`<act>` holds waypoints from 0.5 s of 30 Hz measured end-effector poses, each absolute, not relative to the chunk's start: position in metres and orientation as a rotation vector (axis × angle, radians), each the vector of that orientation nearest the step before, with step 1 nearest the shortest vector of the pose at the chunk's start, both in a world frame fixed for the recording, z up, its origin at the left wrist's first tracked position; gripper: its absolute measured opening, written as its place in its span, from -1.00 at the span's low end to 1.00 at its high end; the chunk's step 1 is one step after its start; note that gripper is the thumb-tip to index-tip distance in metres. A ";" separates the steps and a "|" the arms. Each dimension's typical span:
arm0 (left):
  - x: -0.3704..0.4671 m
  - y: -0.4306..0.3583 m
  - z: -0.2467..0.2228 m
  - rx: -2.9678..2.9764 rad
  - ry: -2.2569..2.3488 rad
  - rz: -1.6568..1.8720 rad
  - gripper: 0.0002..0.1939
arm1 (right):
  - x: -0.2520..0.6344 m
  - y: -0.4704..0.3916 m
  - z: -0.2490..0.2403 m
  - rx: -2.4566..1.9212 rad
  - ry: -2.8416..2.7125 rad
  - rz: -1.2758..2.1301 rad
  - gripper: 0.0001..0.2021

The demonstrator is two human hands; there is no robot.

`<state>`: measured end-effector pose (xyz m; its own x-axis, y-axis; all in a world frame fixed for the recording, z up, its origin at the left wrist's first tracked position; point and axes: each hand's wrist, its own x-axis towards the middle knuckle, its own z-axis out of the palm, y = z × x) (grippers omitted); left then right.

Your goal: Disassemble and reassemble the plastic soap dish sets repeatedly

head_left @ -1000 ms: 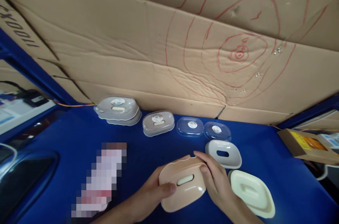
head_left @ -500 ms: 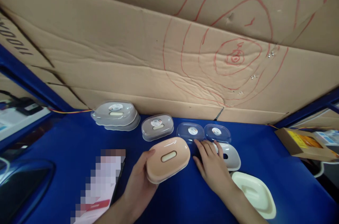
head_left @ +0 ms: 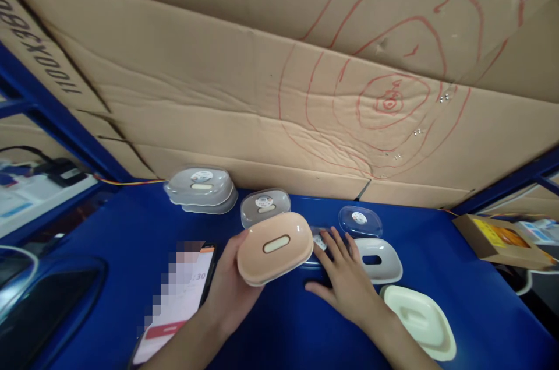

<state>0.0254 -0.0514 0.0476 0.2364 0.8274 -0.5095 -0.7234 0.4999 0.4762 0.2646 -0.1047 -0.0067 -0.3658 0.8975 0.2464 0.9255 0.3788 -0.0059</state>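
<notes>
My left hand (head_left: 231, 285) grips a peach oval soap dish (head_left: 257, 250), thumb along its left edge and fingers underneath. A pale oblong insert fills the slot in its middle. With fingers spread, my right hand (head_left: 347, 282) rests its fingertips on a clear plastic lid (head_left: 320, 241) bearing a round sticker; the peach dish and my fingers partly cover that lid. Just right of this hand lies a white soap dish part (head_left: 386, 268) with a dark slot. Nearer my right forearm is a pale green tray (head_left: 419, 320). Another clear lid (head_left: 360, 221) lies farther back.
Stacked lidded dishes (head_left: 201, 189) stand at the back left, beside a single grey lidded dish (head_left: 264, 207). A phone (head_left: 179, 300) lies left of my left forearm. Cardboard (head_left: 196, 67) with red rings walls the back. An open carton (head_left: 498, 239) sits at right.
My right hand has drawn the left clear lid toward me, away from the other lid, and its fingers have spread. The peach dish has risen slightly in my left hand. The view has shifted a little.
</notes>
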 end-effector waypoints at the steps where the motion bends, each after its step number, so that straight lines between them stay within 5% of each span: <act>1: 0.025 -0.051 0.047 0.167 0.784 1.045 -0.70 | 0.265 -0.104 -0.009 -1.649 -2.426 -0.225 -0.34; 7: 0.024 -0.052 0.041 0.241 0.724 0.926 -0.58 | 0.279 -0.101 -0.007 -1.610 -2.272 -0.277 -0.53; 15: 0.030 -0.059 0.029 0.327 0.853 0.700 -0.57 | 0.294 -0.115 0.001 -1.652 -1.649 0.254 -0.62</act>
